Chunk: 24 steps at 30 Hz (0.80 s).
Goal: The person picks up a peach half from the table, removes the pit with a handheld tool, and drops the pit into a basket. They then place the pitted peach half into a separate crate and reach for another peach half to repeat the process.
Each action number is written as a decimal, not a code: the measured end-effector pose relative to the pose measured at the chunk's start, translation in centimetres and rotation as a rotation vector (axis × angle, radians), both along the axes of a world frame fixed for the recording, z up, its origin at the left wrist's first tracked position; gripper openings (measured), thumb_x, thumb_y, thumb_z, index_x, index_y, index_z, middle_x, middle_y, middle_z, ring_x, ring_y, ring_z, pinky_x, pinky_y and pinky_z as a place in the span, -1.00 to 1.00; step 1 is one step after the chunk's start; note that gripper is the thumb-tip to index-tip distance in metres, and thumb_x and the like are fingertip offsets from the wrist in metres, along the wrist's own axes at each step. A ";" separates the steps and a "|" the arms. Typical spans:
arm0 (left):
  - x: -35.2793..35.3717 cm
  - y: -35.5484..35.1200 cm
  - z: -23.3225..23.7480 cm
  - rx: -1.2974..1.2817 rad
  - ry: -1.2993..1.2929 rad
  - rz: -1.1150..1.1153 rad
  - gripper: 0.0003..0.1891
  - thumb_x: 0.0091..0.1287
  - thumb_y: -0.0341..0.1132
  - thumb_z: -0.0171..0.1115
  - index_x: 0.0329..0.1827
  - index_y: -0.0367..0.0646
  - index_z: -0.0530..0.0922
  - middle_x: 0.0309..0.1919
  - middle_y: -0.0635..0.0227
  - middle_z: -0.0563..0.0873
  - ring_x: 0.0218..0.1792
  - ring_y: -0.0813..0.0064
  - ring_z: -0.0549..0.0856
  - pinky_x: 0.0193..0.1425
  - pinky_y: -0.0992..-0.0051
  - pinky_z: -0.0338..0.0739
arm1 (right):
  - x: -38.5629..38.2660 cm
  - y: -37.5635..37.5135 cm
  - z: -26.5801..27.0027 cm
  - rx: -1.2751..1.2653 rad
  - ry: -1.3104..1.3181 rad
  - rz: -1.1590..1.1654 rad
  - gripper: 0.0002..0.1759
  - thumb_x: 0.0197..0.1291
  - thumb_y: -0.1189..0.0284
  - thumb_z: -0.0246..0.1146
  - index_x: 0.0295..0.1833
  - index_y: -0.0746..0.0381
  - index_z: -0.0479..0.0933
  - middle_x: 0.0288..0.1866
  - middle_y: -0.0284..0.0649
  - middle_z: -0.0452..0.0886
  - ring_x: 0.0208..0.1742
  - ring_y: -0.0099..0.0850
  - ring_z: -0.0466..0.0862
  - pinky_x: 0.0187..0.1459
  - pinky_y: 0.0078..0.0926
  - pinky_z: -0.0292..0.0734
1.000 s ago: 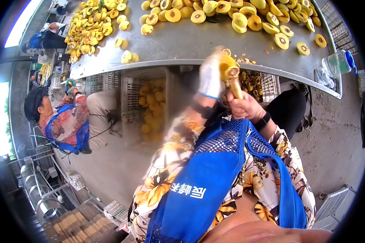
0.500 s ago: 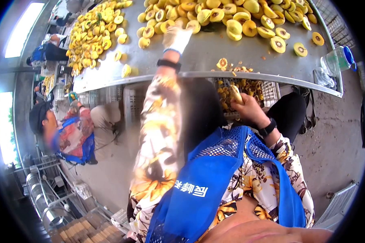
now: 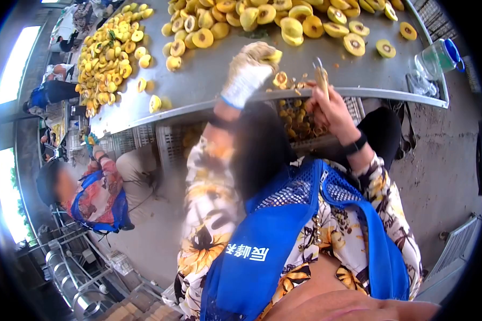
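Observation:
My left hand (image 3: 251, 67), in a pale glove, is closed on a yellow fruit piece (image 3: 275, 56) above the front part of the metal table (image 3: 209, 80). To its right, my bare right hand (image 3: 329, 107) grips a small pitting tool (image 3: 321, 77) with a light handle and a curved metal tip pointing up. Halved yellow fruits (image 3: 249, 18) with brown centres are heaped beyond both hands. Small fruit scraps (image 3: 297, 84) lie near the table edge. Under that edge, a crate (image 3: 354, 107) holds brownish pieces, partly hidden by my right hand.
A clear jar with a blue lid (image 3: 436, 59) and a crumpled plastic bag (image 3: 420, 84) are at the table's right end. Another fruit heap (image 3: 107, 64) covers the left part. A co-worker in a blue vest (image 3: 102, 200) sits at the left, beside crates (image 3: 139, 138).
My left hand has drawn back from the fruit heap towards the table edge with a fruit piece. My right hand has risen from above the crate, and the tool now points up.

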State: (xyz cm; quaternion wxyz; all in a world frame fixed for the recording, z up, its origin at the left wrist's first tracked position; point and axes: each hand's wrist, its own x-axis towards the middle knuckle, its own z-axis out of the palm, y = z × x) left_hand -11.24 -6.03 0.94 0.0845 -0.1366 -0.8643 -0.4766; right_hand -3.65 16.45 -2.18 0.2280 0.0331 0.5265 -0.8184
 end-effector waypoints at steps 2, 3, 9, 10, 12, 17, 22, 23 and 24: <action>4.3 2.4 1.7 -0.114 0.101 -0.045 -0.62 -0.07 -0.50 0.42 -0.11 -0.14 0.62 0.02 0.15 0.61 -0.02 0.34 0.63 0.06 0.53 0.55 | -1.0 -1.3 -0.5 -0.109 -0.021 0.040 -0.65 0.39 0.20 0.01 0.11 0.22 0.33 -0.49 -0.27 0.49 -0.80 -0.65 0.19 -0.72 -0.63 0.21; 5.6 3.1 1.6 -0.147 0.152 -0.074 -0.55 -0.05 -0.51 0.40 -0.01 -0.15 0.58 0.04 0.14 0.60 0.01 0.36 0.62 0.06 0.52 0.54 | -1.2 -2.3 -1.4 -0.132 -0.022 0.025 -0.66 0.39 0.19 0.00 0.08 0.22 0.34 -0.48 -0.26 0.49 -0.80 -0.64 0.19 -0.72 -0.64 0.19; 9.9 5.6 0.6 0.766 -0.203 0.113 -0.28 0.14 -0.51 0.30 0.38 -0.25 0.17 0.24 0.17 0.41 0.08 0.40 0.55 0.08 0.48 0.51 | 1.0 -2.9 -1.2 -0.290 -0.055 0.014 -0.78 0.38 0.26 0.01 -0.04 0.18 0.33 -0.49 -0.25 0.49 -0.80 -0.65 0.19 -0.72 -0.68 0.13; 10.2 5.3 -0.5 0.409 -0.004 0.118 -0.33 0.19 -0.42 0.30 0.37 -0.24 0.20 0.21 0.19 0.44 0.05 0.40 0.56 0.07 0.47 0.52 | 1.2 -3.2 -1.2 -0.279 -0.041 0.000 -0.78 0.38 0.27 0.02 -0.03 0.18 0.33 -0.50 -0.26 0.48 -0.79 -0.67 0.18 -0.72 -0.69 0.12; 10.7 6.5 -1.4 0.812 -0.260 0.172 -0.48 0.31 -0.15 0.17 0.26 -0.20 0.32 0.06 0.25 0.53 -0.05 0.42 0.59 -0.02 0.46 0.53 | 1.3 -3.9 -1.7 -0.094 0.055 -0.080 -0.73 0.32 0.29 0.11 0.00 0.23 0.35 -0.48 -0.14 0.54 -0.75 -0.45 0.39 -0.68 -0.50 0.28; 9.0 6.1 -6.8 0.631 -0.206 0.315 -0.58 0.41 0.01 0.02 0.06 -0.17 0.48 -0.15 0.30 0.63 -0.17 0.48 0.62 -0.10 0.51 0.53 | 2.8 -3.5 0.4 0.907 0.478 -0.014 -0.64 0.18 0.34 0.20 -0.03 0.35 0.34 -0.37 0.23 0.55 -0.24 0.19 0.56 -0.29 -0.08 0.46; 8.7 4.8 -9.0 0.476 -0.186 0.326 -0.72 0.39 -0.28 0.07 0.06 -0.25 0.48 -0.12 0.22 0.62 -0.18 0.50 0.64 -0.13 0.51 0.57 | 4.7 -2.8 0.6 0.896 0.546 0.115 -0.72 0.16 0.45 0.16 -0.09 0.36 0.31 -0.42 0.24 0.52 -0.30 0.19 0.54 -0.33 -0.03 0.43; 8.8 4.9 -8.8 0.343 -0.164 0.322 -0.73 0.38 -0.34 0.07 0.07 -0.26 0.48 -0.10 0.21 0.62 -0.18 0.49 0.65 -0.13 0.50 0.58 | 4.9 -2.8 0.6 0.896 0.536 0.125 -0.73 0.17 0.45 0.15 -0.10 0.36 0.30 -0.43 0.23 0.52 -0.31 0.19 0.54 -0.34 -0.02 0.42; 8.9 5.0 -9.1 0.279 -0.134 0.336 -0.73 0.37 -0.37 0.07 0.09 -0.24 0.47 -0.09 0.19 0.62 -0.18 0.48 0.65 -0.14 0.51 0.59 | 4.8 -2.8 0.4 0.897 0.545 0.130 -0.76 0.18 0.46 0.14 -0.13 0.36 0.29 -0.43 0.23 0.52 -0.32 0.19 0.54 -0.34 0.00 0.41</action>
